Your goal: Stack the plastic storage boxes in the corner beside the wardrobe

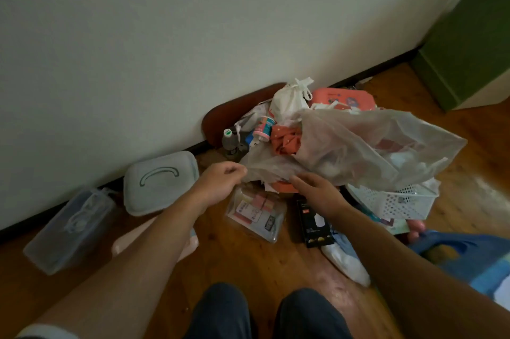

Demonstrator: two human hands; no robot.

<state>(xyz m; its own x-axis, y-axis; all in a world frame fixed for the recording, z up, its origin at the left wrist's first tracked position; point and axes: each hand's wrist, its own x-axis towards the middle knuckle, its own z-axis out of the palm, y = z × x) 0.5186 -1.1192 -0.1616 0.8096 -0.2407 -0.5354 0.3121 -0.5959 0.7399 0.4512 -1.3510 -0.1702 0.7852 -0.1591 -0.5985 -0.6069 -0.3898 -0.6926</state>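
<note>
My left hand [220,181] pinches the near edge of a large translucent plastic bag [358,145] that lies over a heap of clutter. Beside it my right hand [317,192] has its fingers under the same edge of the bag; how they hold it is hidden. Against the wall to the left sit a pale lidded storage box [160,184] with a handle and a clear long storage box [69,231]. Behind the heap lies an orange lidded box [345,98]. A flat clear case [256,217] with cards lies between my arms.
A white perforated basket [394,200] sits right of the heap under the bag. A black packet [314,222], a tied white bag [289,98], small bottles [231,142] and a blue bag [463,253] lie around. The green wardrobe [469,43] stands at the far right on the wooden floor.
</note>
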